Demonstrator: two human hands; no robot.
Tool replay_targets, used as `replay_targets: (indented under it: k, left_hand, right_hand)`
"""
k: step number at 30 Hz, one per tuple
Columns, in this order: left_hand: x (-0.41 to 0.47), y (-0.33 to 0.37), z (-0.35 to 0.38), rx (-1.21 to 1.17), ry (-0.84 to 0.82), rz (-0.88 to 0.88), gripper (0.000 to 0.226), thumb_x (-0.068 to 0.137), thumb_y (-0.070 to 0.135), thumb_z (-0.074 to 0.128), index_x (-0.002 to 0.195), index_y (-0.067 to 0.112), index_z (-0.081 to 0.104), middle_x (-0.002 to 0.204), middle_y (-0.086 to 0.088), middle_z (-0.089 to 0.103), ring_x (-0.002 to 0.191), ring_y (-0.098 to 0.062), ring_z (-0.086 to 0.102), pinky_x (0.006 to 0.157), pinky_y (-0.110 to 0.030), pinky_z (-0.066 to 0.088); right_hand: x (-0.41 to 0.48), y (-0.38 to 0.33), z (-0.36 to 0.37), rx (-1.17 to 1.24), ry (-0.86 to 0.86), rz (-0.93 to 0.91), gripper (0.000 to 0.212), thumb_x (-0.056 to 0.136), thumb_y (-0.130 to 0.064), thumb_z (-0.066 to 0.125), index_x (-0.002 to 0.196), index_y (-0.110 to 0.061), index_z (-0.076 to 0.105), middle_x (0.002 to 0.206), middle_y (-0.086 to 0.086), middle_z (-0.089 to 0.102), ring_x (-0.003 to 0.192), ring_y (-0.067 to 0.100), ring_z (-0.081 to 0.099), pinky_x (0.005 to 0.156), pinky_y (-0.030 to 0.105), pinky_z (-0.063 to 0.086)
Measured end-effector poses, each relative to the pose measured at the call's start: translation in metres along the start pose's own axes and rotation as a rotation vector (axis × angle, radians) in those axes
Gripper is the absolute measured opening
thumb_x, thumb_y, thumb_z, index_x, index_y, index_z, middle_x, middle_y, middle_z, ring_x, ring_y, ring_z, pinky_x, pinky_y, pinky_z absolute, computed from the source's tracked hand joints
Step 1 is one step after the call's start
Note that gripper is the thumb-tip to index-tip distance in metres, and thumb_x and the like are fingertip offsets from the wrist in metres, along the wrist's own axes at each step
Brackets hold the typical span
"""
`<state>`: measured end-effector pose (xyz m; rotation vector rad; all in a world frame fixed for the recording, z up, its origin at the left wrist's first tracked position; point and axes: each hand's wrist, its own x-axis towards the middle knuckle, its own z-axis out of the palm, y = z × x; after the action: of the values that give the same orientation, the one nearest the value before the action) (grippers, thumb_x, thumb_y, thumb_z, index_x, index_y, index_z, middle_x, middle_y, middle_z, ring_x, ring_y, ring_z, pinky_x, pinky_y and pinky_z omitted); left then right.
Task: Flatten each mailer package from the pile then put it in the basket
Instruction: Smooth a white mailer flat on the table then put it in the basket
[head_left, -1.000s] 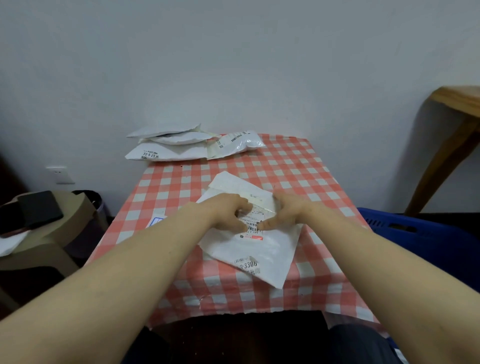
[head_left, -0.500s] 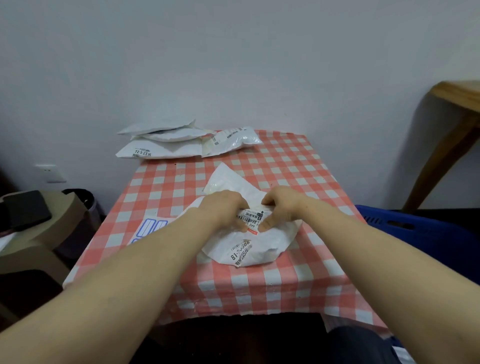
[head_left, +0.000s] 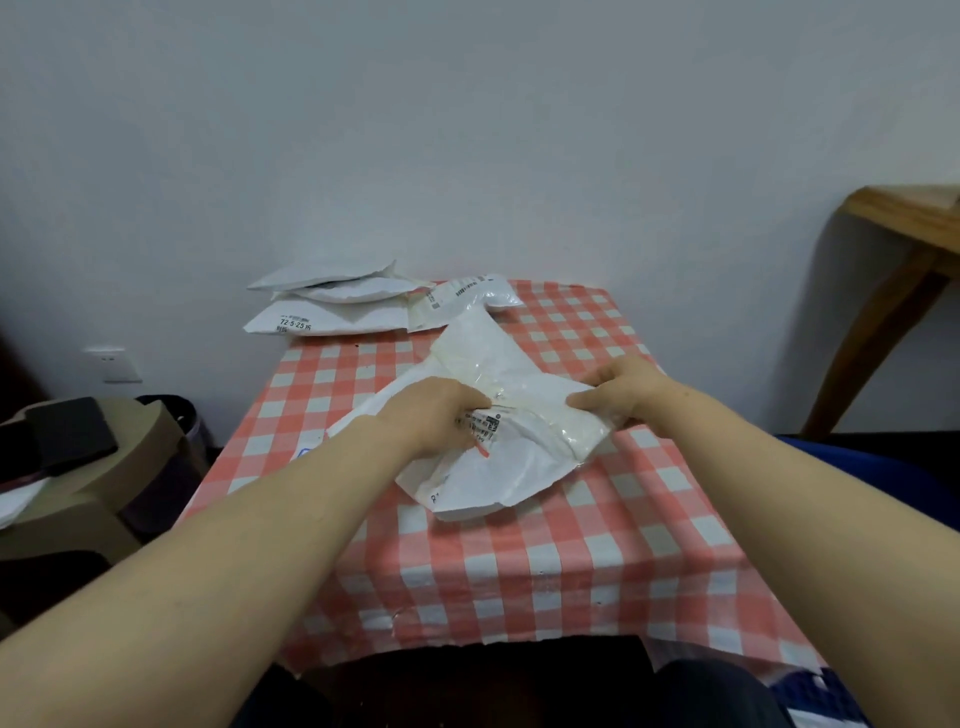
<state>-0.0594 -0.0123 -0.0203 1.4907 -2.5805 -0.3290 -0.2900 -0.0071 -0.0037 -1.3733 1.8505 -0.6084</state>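
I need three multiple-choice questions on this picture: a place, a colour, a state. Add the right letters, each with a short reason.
1. Where is the pile? A. floor B. far left corner of the cloth C. its near edge
2. The cloth's colours? A. blue, white B. green, yellow C. red, white
3. The middle mailer is: A. gripped by the left hand and right hand B. untouched C. on the pile
1 B: it lies at that corner. 2 C: red and white checks. 3 A: both hands' fingers close on it.
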Motion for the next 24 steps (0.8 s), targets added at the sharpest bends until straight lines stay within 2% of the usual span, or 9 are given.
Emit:
replay_targets:
  k: [4,6,9,11,13,16,20,22,24]
  left_hand:
    - [-0.003,0.011,-0.002,0.008,-0.158,0.048,0.086,0.075,0.022,0.077,0.147,0.024,0.030,0.144,0.006,0.042,0.132,-0.015,0.038,0.100,-0.021,0.029]
    - [-0.001,0.014,-0.001,0.036,-0.187,0.040,0.092,0.075,0.022,0.077,0.149,0.028,0.024,0.148,0.007,0.039,0.134,-0.014,0.036,0.106,-0.025,0.031]
    - [-0.001,0.019,0.002,0.143,-0.178,0.016,0.074,0.081,0.023,0.072,0.145,0.028,0.035,0.141,0.006,0.047,0.130,-0.017,0.041,0.103,-0.032,0.038]
    - [-0.001,0.022,0.009,0.172,-0.143,0.057,0.046,0.085,0.021,0.067,0.130,0.024,0.055,0.126,0.003,0.059,0.121,-0.021,0.050,0.089,-0.032,0.044]
    - [-0.001,0.027,0.014,0.192,-0.071,0.087,0.021,0.086,0.021,0.064,0.107,0.018,0.066,0.105,-0.001,0.067,0.105,-0.023,0.058,0.069,-0.028,0.042]
    - [0.002,0.033,0.009,0.251,-0.018,0.084,0.018,0.086,0.027,0.064,0.096,0.012,0.064,0.096,-0.005,0.066,0.095,-0.022,0.057,0.062,-0.027,0.035]
    - [0.006,0.034,-0.004,0.272,0.008,0.045,0.020,0.084,0.029,0.066,0.098,0.014,0.064,0.098,-0.005,0.064,0.097,-0.023,0.055,0.066,-0.028,0.036]
    - [0.007,0.034,-0.002,0.243,0.037,0.025,0.023,0.082,0.029,0.068,0.102,0.016,0.065,0.099,-0.004,0.065,0.099,-0.023,0.057,0.070,-0.029,0.040]
    - [0.006,0.034,0.005,0.185,0.047,0.012,0.027,0.080,0.030,0.070,0.104,0.018,0.067,0.099,-0.003,0.066,0.100,-0.022,0.057,0.071,-0.028,0.041]
  right_hand:
    - [-0.001,0.001,-0.005,0.214,0.073,0.053,0.024,0.075,-0.010,0.078,0.093,-0.005,0.064,0.097,0.014,0.066,0.076,0.025,0.064,0.063,0.033,0.055]
    - [-0.003,0.000,-0.005,0.237,0.078,0.065,0.018,0.076,-0.008,0.077,0.089,-0.005,0.064,0.097,0.015,0.067,0.082,0.029,0.065,0.073,0.038,0.057]
    - [-0.009,-0.003,-0.006,0.213,0.024,0.060,0.022,0.079,-0.006,0.074,0.098,0.001,0.064,0.090,0.015,0.066,0.075,0.027,0.065,0.068,0.038,0.058]
    - [-0.013,-0.005,-0.004,0.098,-0.007,0.049,0.035,0.080,-0.011,0.073,0.109,0.004,0.062,0.099,0.019,0.067,0.075,0.025,0.064,0.072,0.039,0.058]
    - [-0.016,-0.007,0.003,-0.153,0.036,-0.006,0.044,0.081,-0.025,0.072,0.116,0.001,0.063,0.116,0.018,0.064,0.086,0.023,0.064,0.086,0.040,0.053]
    - [-0.022,-0.014,0.011,-0.302,0.021,-0.183,0.052,0.076,-0.050,0.072,0.113,-0.015,0.067,0.120,0.002,0.064,0.112,0.020,0.058,0.098,0.038,0.046]
    - [-0.025,-0.020,0.022,-0.726,-0.146,-0.227,0.088,0.064,-0.064,0.073,0.136,-0.020,0.046,0.136,-0.008,0.050,0.131,0.019,0.040,0.114,0.051,0.005]
    - [-0.017,-0.015,0.030,-0.645,-0.183,-0.219,0.093,0.062,-0.049,0.083,0.137,-0.012,0.043,0.137,-0.002,0.050,0.126,0.021,0.046,0.114,0.046,0.021]
    - [-0.013,-0.008,0.039,-0.596,-0.243,-0.225,0.080,0.063,-0.035,0.086,0.127,-0.010,0.046,0.126,0.000,0.053,0.113,0.022,0.052,0.100,0.035,0.041]
